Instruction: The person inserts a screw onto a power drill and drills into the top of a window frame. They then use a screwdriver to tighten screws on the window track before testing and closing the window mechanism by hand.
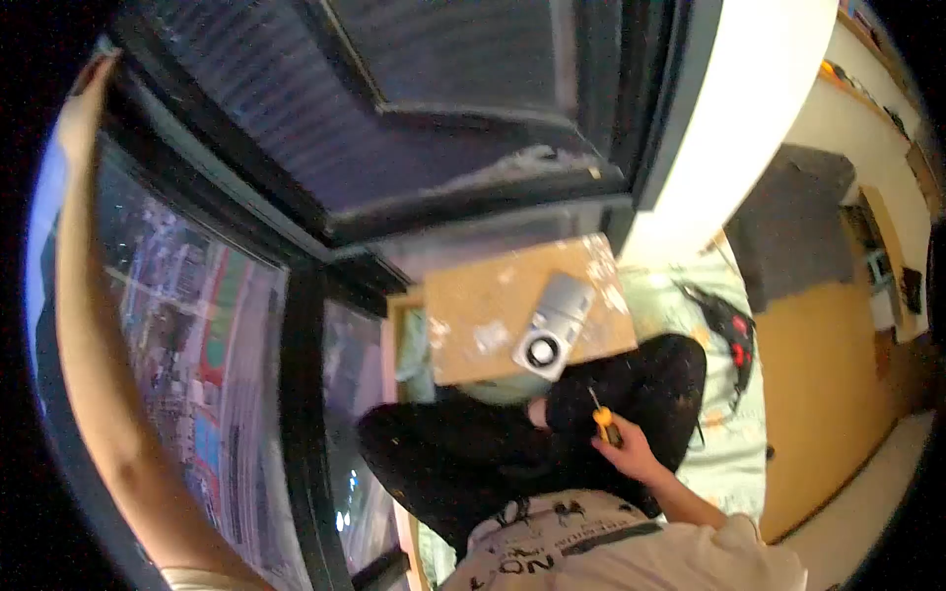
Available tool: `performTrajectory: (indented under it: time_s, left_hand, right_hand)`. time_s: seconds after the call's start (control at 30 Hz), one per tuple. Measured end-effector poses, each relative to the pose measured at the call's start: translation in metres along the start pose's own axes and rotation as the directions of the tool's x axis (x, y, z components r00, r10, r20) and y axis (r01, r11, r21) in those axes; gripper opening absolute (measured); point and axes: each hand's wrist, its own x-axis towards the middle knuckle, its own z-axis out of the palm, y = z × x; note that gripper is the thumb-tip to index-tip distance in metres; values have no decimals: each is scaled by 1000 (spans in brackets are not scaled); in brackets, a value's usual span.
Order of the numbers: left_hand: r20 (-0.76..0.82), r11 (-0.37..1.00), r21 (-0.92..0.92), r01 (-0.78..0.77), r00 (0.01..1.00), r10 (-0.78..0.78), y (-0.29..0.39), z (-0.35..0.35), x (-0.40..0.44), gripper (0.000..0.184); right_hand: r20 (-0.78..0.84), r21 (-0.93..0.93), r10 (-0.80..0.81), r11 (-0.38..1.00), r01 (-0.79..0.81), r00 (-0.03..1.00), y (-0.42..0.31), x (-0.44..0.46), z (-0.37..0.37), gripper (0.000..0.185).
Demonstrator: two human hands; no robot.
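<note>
My right hand (pixel 633 455) is closed around the yellow-and-black handle of a screwdriver (pixel 604 422), whose thin shaft points up and away over my crossed legs. My left arm stretches far up along the left side, and my left hand (pixel 96 74) is at the dark window frame (pixel 187 187). Its fingers are small and dim at the edge of the view, so their grip is unclear. Before my legs lies a brown board (pixel 478 295) with whitish worn patches. On it rests a flat silver-grey device (pixel 569 307) with a black ring around a white centre.
A black-and-red power tool (pixel 734 340) lies on the pale green patterned cloth (pixel 680 261) to my right. Glass panes in dark frames stand ahead and left, with city lights outside. A white wall (pixel 724 118) rises ahead right; a wooden floor (pixel 813 394) lies below right.
</note>
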Motion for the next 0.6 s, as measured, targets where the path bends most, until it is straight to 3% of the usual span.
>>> performTrajectory:
  time_s: [0.07, 0.1, 0.13, 0.17, 0.23, 0.37, 0.5, 0.57, 0.6]
  left_hand:
    - [-3, 919, -368, -140, 989, 149, -23, 2, 1, 43]
    - [-243, 994, -87, -71, 969, 48, 45, -3, -11, 32]
    - [-259, 983, 154, -103, 956, 141, 49, -4, -2, 32]
    - [-283, 969, 182, -166, 935, 214, 57, -15, -8, 30]
    - [-248, 980, 128, -154, 952, 182, 57, 8, -14, 29]
    - [-276, 973, 118, -198, 935, 223, 104, 14, -65, 26]
    - [-291, 924, 271, -269, 893, 345, 104, 11, -62, 23]
    - [-318, 949, 162, -269, 896, 308, 108, 13, -60, 24]
    - [-286, 979, 39, -201, 936, 204, 108, 14, -54, 23]
  right_hand:
    - [-29, -38, -36, 999, 35, 999, -4, 6, 3, 32]
    - [-56, -55, -50, 997, 47, 997, -2, 5, 5, 32]
    - [-39, -47, -35, 998, 33, 999, -2, 6, 3, 31]
    - [-23, -43, -38, 998, 37, 999, 1, 8, 0, 31]
    - [12, 1, 41, 999, -41, 999, -9, 7, -3, 28]
    - [4, 4, 4, 1000, -4, 1000, -9, 2, 1, 27]
    - [-12, -51, -81, 995, 80, 997, -5, 1, 4, 25]
    - [-1, -75, -34, 997, 34, 999, -4, 0, 4, 25]
    - [-10, -73, -42, 996, 41, 999, -2, 0, 5, 25]
